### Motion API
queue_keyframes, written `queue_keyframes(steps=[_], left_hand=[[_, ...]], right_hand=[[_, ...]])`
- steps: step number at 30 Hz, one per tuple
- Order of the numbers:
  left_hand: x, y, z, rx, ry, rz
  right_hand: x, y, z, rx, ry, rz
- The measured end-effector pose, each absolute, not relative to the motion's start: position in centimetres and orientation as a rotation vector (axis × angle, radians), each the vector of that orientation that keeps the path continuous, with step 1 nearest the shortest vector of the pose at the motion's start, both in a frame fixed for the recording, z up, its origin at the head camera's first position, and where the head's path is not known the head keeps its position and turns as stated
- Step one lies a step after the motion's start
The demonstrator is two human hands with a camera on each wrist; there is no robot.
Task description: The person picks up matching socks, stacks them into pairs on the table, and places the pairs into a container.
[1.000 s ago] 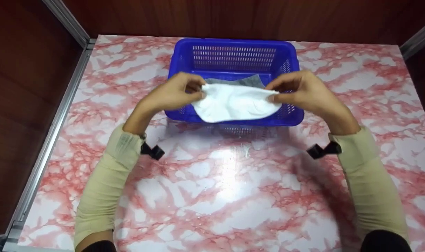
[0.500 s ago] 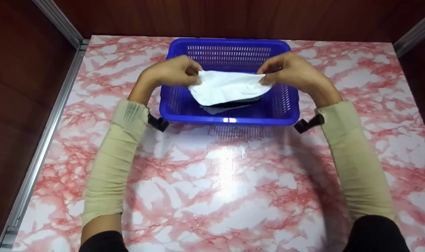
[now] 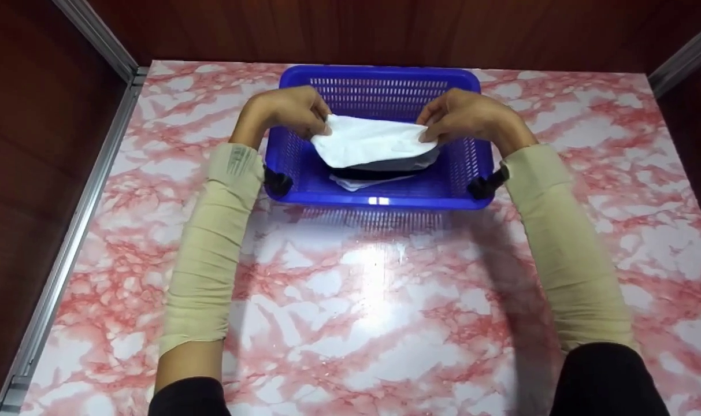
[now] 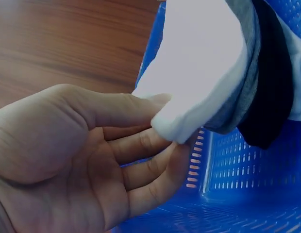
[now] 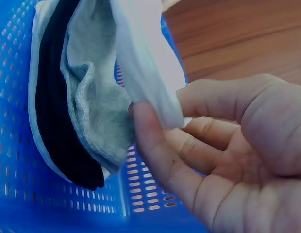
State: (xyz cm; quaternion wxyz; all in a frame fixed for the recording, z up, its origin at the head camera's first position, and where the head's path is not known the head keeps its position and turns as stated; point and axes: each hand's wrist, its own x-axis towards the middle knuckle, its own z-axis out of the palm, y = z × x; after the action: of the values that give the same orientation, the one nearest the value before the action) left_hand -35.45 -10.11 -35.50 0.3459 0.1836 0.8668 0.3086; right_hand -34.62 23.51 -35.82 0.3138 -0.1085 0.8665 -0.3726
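Observation:
A white sock point(image 3: 373, 141) lies stretched sideways between both hands, over the inside of a blue plastic basket point(image 3: 379, 199). My left hand point(image 3: 301, 112) pinches one end between thumb and fingers, and the left wrist view shows the thumb on top of the fabric. At the other end, my right hand point(image 3: 457, 118) pinches the sock between thumb and forefinger. Beneath it in the basket is a stack: a grey sock point(image 5: 99, 92), a black sock point(image 4: 274, 73) and a white one point(image 4: 298, 80) at the bottom. The white sock hides much of this stack in the head view.
The basket has slotted walls and stands on a pink-and-white marbled table point(image 3: 350, 323), close to a dark wooden panel point(image 3: 373, 29) at the back. A metal rail point(image 3: 84, 231) runs along the left side. Small black wrist cameras point(image 3: 278, 182) overlap the basket's front corners.
Both hands have carried the white sock farther back and into the basket, over the stack. More of the grey, black and white socks below now shows. Both hands keep their pinch.

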Motion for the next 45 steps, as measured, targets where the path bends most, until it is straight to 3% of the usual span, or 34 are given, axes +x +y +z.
queue_keyframes(steps=[21, 38, 45], left_hand=[[-37.5, -7.4, -36.1, 0.359, 2.153, 0.584], [-37.5, -7.8, -36.6, 0.407, 2.117, 0.722], [-37.2, -7.2, -36.9, 0.399, 2.070, 0.591]], right_hand=[[-35.6, 22.3, -37.3, -0.360, 2.434, -0.669], [-34.8, 23.0, -36.2, -0.480, 2.372, -0.874], [-34.7, 22.4, -36.0, -0.558, 2.370, -0.561]])
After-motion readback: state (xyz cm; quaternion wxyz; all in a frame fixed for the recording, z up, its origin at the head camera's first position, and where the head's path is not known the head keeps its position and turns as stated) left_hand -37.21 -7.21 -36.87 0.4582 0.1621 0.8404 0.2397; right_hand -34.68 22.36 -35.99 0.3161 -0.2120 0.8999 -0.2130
